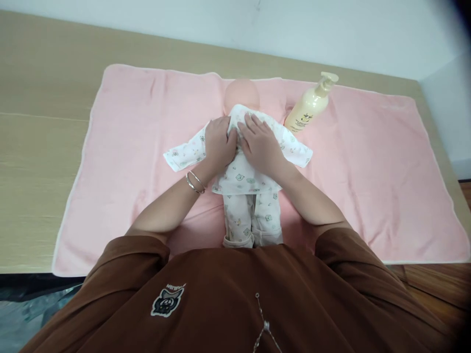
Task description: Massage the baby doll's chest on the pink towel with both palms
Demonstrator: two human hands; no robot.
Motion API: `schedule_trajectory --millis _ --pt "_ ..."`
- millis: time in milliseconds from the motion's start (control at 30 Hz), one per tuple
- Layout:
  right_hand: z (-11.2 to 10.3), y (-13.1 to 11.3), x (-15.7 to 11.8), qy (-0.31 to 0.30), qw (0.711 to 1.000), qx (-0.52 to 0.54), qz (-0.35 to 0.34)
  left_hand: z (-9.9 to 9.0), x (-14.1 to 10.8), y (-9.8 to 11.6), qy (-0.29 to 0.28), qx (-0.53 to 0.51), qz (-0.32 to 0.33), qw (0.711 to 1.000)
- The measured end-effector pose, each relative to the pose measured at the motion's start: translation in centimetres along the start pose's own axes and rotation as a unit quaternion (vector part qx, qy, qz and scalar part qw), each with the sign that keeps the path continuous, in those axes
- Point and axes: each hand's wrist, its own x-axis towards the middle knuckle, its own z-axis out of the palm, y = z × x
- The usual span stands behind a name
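A baby doll [242, 94] lies stretched out with its bald head away from me; no face shows. It has on a white printed top [243, 179] and matching trousers [238, 220] with folded cuffs. The top's upper edge covers the lower part of the head, and its sleeves spread to both sides. My left hand [220, 143] rests on the top near the left shoulder, fingers close together and thumb apart. On the upper middle of the top my right hand [262, 147] lies flat with spread fingers. A cream pump bottle [307, 110] lies tilted beside the doll's right sleeve.
Under the doll a pink blanket [375, 162] with a pale border covers much of the light wooden table [40, 157]. A white wall [206, 24] rises behind the table. Brown wooden flooring [430, 289] shows at lower right.
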Motion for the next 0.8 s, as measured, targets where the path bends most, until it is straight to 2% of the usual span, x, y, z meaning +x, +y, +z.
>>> schedule_trajectory --millis 67,133,200,267,333,400,467,533,600,700,800 --pt "-1.6 0.0 -1.4 -0.053 0.998 -0.012 -0.043 -0.7 0.9 -0.5 -0.017 0.023 0.0 1.0" --pt "-3.7 0.5 -3.0 -0.105 0.99 -0.01 -0.096 -1.5 1.7 -0.9 -0.009 0.049 -0.022 0.999" --pt "-6.0 1.9 -4.2 -0.092 0.989 0.012 -0.113 -2.2 2.2 -0.7 0.003 0.056 -0.038 0.998" --pt "-7.9 4.1 -4.5 -0.001 0.996 0.046 -0.081 -2.7 2.3 0.3 0.005 0.035 -0.03 0.999" --pt "-9.0 7.1 -4.1 0.117 0.99 0.078 -0.019 -2.8 2.3 2.4 0.006 -0.018 -0.008 1.0" --pt "-9.2 10.3 -3.1 0.216 0.97 0.105 0.042 -2.5 2.7 5.4 -0.006 -0.101 0.009 0.995" --pt "-8.7 13.1 -1.9 0.274 0.95 0.131 0.079 -1.6 4.1 8.5 -0.049 -0.211 0.001 0.976" --pt "-7.8 14.8 -0.8 0.296 0.937 0.161 0.091 -0.1 6.4 11.4 -0.12 -0.326 -0.062 0.936" --pt "-7.1 15.2 0.1 0.3 0.931 0.185 0.095 1.7 9.1 13.4 -0.214 -0.395 -0.132 0.884" --pt "-6.5 14.5 0.9 0.292 0.928 0.203 0.111 4.1 12.3 15.1 -0.235 -0.493 -0.211 0.811" --pt "-6.3 13.9 1.2 0.283 0.927 0.206 0.132 5.1 13.4 16.2 -0.214 -0.586 -0.291 0.725"
